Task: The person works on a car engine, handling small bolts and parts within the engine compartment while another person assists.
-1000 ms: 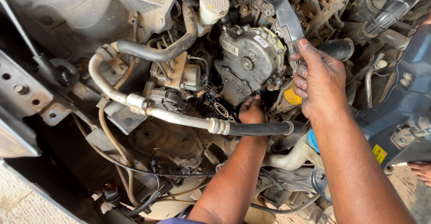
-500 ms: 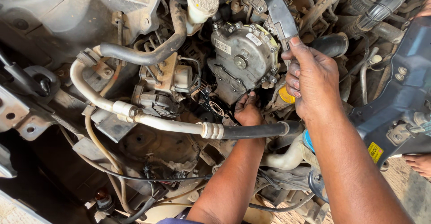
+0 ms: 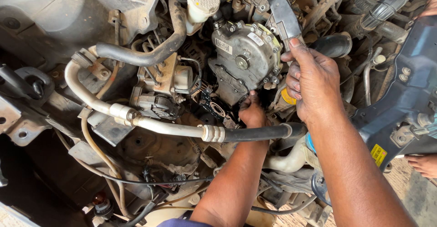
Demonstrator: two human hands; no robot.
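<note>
Right now your right hand (image 3: 314,79) is curled, fingertips on the grey alternator (image 3: 246,58) edge at upper centre, thumb against the black bracket (image 3: 277,8). Your left hand (image 3: 252,113) reaches up under the alternator, fingers tucked in; can't tell what it grips. Black hose (image 3: 259,132) crosses over your left wrist.

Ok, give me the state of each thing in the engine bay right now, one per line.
left hand: reaching under the alternator, fingers curled.
right hand: gripping the black bracket.
alternator: seated in the engine, dusty.
black bracket: held at its lower end.
metal pipe: joined to the black hose.
black hose: connected, crossing the left forearm.
</note>
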